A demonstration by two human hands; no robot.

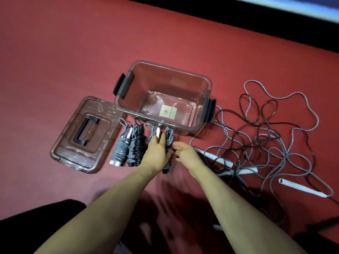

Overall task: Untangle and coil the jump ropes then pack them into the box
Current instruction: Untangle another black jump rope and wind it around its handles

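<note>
Grey coiled jump rope (pixel 169 143) on the red floor (pixel 55 61) between both hands, left hand (pixel 157 153) flat over it, right hand (pixel 185 153) relaxed open beside, clear box (pixel 128 105) just beyond, tangled ropes (pixel 266 129) to the right.

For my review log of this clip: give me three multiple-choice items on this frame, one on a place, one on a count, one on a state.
1. Where does the clear plastic lid with the black handle lie?
A. left of the box
B. on the box
C. inside the box

2. How many coiled rope bundles lie in front of the clear plastic box?
A. one
B. four
C. seven

3. The box is:
A. full of ropes
B. closed
C. open, holding no ropes

Answers: 1 A, it lies flat on the red floor; 2 B, four lie side by side; 3 C, its bottom shows.
</note>
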